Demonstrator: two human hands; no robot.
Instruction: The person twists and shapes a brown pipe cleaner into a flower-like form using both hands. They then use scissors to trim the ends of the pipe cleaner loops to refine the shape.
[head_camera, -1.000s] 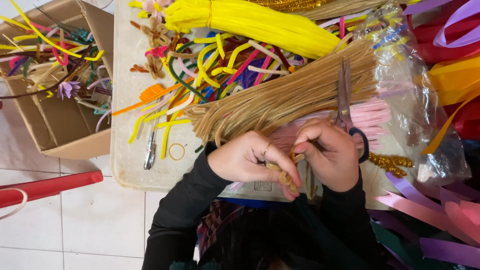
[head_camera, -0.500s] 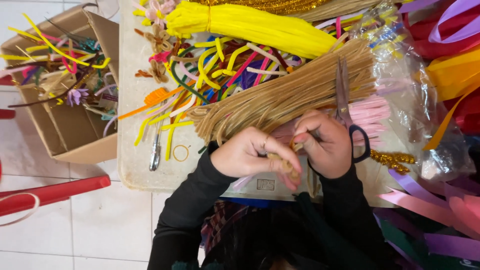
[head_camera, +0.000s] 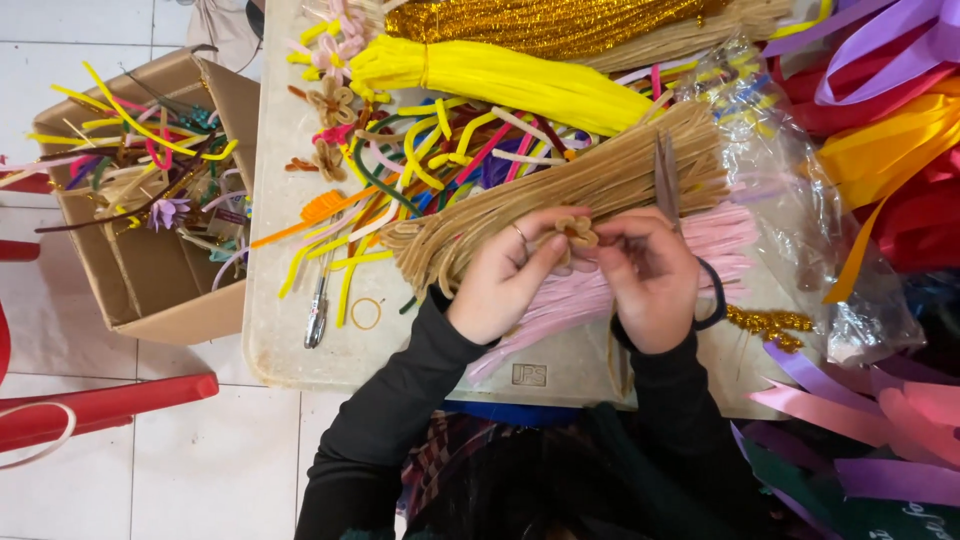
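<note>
Both hands meet over the middle of the bench (head_camera: 300, 350), fingertips pinched together on a small tan pipe-cleaner flower (head_camera: 577, 232) with looped petals. Left hand (head_camera: 505, 275): fingers curled narrow, a ring on one finger, thumb and forefinger closed on the flower's left side. Right hand (head_camera: 648, 280): also closed on the flower from the right; a pair of scissors with dark handle loops (head_camera: 668, 185) hangs from it, one loop around the hand's outer edge, blades pointing up and away across the bundle beyond. Both arms in black sleeves.

Directly beneath and behind the hands lies a thick bundle of tan pipe cleaners (head_camera: 560, 200), slanting from lower left to upper right. Under the right hand, a bundle of pale pink pipe cleaners (head_camera: 725, 230), fanning toward the right. Just right of it, a short gold tinsel stem (head_camera: 768, 322) on the bench edge.

Further up: a bright yellow pipe-cleaner bundle (head_camera: 500, 78), and above that a gold tinsel bundle (head_camera: 540, 22). Between yellow and tan bundles, a loose tangle of mixed-colour stems (head_camera: 440, 140). Left of the left hand, a small metal tool (head_camera: 317, 318) and a thin yellow ring (head_camera: 366, 313) lie near each other.

Off the bench to the left, an open cardboard box (head_camera: 160, 290) holding scraps and finished flowers. To the right, crumpled clear plastic wrap (head_camera: 800, 180) and heaps of coloured ribbon (head_camera: 890, 130).
</note>
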